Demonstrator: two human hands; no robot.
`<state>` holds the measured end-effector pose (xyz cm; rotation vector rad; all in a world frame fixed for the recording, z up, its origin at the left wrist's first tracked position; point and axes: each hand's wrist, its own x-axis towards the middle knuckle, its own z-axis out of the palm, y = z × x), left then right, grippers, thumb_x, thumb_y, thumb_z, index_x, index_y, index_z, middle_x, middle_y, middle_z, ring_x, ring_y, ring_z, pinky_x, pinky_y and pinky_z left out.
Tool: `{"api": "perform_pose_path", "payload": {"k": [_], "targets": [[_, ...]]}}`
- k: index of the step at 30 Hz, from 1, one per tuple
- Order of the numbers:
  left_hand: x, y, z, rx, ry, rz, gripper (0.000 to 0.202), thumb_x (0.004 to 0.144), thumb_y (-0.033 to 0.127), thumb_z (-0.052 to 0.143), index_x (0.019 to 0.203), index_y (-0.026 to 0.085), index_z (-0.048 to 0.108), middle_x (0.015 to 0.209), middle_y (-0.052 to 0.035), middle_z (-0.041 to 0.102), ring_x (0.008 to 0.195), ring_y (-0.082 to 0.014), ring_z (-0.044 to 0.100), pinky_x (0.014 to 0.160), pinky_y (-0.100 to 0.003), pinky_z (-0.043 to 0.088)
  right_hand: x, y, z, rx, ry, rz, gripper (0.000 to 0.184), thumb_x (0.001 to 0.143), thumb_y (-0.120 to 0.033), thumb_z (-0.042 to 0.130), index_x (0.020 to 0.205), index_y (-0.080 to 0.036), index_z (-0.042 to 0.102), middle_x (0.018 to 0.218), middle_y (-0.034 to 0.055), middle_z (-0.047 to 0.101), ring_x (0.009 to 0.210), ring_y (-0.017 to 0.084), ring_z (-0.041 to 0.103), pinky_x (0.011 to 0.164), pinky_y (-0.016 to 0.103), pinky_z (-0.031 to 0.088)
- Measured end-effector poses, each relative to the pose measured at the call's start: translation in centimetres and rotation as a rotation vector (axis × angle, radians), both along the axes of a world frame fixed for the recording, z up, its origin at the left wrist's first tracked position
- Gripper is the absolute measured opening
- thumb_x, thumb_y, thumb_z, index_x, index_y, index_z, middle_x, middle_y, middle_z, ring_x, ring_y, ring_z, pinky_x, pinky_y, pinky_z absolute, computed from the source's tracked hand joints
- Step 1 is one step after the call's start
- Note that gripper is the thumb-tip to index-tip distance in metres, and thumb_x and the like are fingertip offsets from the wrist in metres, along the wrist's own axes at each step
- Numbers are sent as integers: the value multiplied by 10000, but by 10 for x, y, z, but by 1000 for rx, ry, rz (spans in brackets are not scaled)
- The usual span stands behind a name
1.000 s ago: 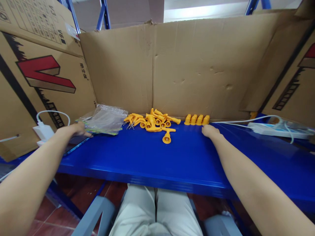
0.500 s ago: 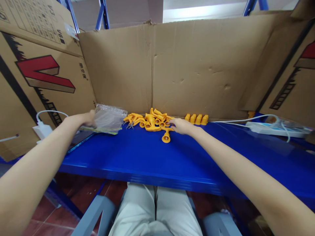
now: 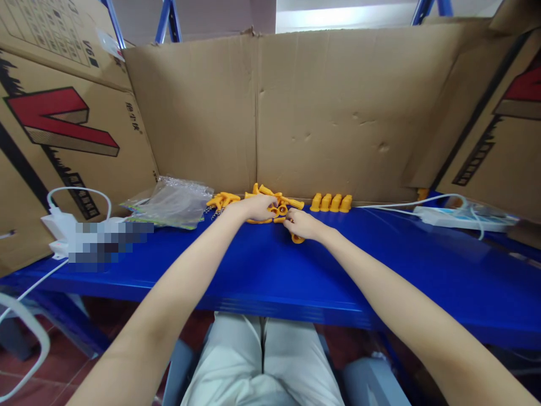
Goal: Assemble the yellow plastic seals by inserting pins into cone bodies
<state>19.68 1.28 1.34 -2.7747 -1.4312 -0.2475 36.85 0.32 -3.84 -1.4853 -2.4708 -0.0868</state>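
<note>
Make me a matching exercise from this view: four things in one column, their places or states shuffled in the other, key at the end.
Column 1
1. Clear plastic bags
2. Four orange cup-shaped pieces
3. White power strip
4. Right hand

Column 2
A. Toward the right end of the blue tabletop
B. At the near right edge of the orange pile
C. Upright, side by side in a row
D. Lying just left of the orange pile

Right pairs: 1-D, 2-C, 3-A, 4-B

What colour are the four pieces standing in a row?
The four pieces are yellow-orange, in the head view.
</note>
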Motion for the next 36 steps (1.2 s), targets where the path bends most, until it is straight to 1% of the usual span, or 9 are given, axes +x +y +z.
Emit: {"api": "perform_pose_path", "payload": {"k": [3, 5, 8, 11, 16, 22, 27, 32, 36], "targets": [[16, 8, -20, 75, -56, -95, 274, 817, 188, 500, 1051, 145, 635, 1108, -125, 688, 1022, -236, 642, 895, -339, 481, 6, -1, 1, -21, -60, -154, 279, 851, -368, 529, 989, -158, 648, 1075, 120, 680, 952, 244, 650, 744, 298, 486], [16, 13, -35, 162, -129, -142, 301, 823, 161, 488, 1097, 138, 610, 1166, -134, 663, 1095, -238, 612, 941, -360, 469, 11, -1, 2, -75, -132, -243, 316, 820, -401, 560, 1014, -172, 660, 1088, 121, 686, 962, 261, 656, 723, 309, 490], [9, 18, -53, 224, -201, -191, 381, 823, 168, 504, 1199, 166, 564, 1268, -127, 614, 1204, -240, 550, 1024, -409, 423, 16, -2, 6, -153, -203, -323, 268, 822, -329, 548, 980, -164, 689, 1016, 131, 709, 944, 264, 668, 721, 314, 484], [3, 18, -62, 206, -243, -206, 442, 852, 215, 496, 1293, 183, 508, 1359, -132, 549, 1274, -237, 495, 1064, -428, 387, 20, -3, 10, -114, -209, -343, 245, 836, -251, 522, 977, -138, 688, 1032, 155, 703, 994, 278, 652, 776, 334, 466], [5, 11, -58, 191, -300, -160, 495, 912, 307, 439, 1390, 179, 425, 1449, -130, 462, 1324, -242, 444, 1060, -418, 391, 23, -5, 14, 142, -122, -270, 261, 881, -228, 470, 1063, -123, 624, 1131, 168, 653, 1040, 305, 605, 860, 414, 393], [7, 5, -49, 242, -318, 72, 404, 877, 266, 493, 1273, 211, 548, 1287, -103, 611, 1186, -263, 565, 983, -417, 445, 18, -5, 12, 398, -58, 47, 198, 918, -238, 438, 1016, -138, 578, 1045, 142, 632, 976, 262, 577, 804, 350, 315], [6, -1, -39, 304, -376, 203, 357, 830, 250, 539, 1183, 252, 589, 1212, -63, 655, 1113, -256, 597, 961, -414, 453, 16, -1, 8, 392, -24, 43, 241, 952, -238, 399, 1098, -146, 567, 1076, 139, 644, 988, 251, 577, 853, 362, 300], [9, -5, -38, 318, -354, 236, 371, 810, 279, 543, 1178, 233, 568, 1098, -97, 684, 1026, -300, 631, 872, -439, 477, 17, 1, 7, 319, -57, -4, 270, 958, -211, 401, 1147, -124, 574, 1129, 157, 650, 1047, 260, 580, 933, 401, 288], [9, -4, -39, 299, -361, 248, 343, 780, 274, 563, 1122, 235, 568, 1006, -84, 691, 974, -286, 641, 824, -403, 477, 17, -2, 10, 351, -56, -12, 259, 952, -213, 423, 1126, -131, 596, 1111, 161, 662, 1037, 265, 591, 935, 413, 280]]}}
